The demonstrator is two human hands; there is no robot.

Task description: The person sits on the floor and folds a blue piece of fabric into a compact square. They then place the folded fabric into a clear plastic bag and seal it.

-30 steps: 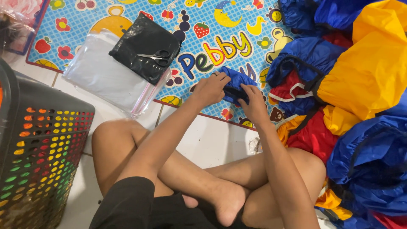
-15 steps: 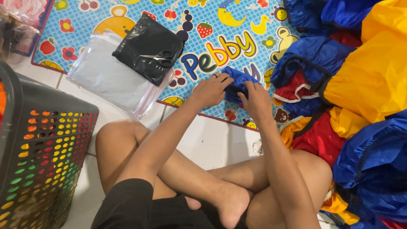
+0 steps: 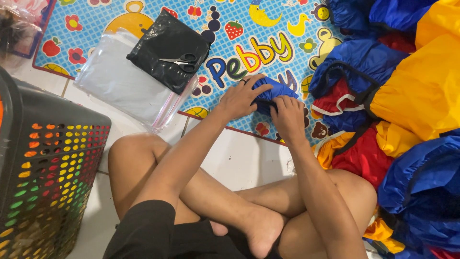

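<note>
Two hands on small blue nylon fabric bundle, on patterned play mat. Left hand clamps bundle; right hand pinches near edge. Advice: press flat, keep folds tight, corners aligned.

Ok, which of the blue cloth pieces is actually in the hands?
The small folded blue bundle on the play mat, gripped by both hands; the other blue pieces lie loose in the pile to the right.

Black shorts, bare arms, bare legs, ring on finger.
</note>
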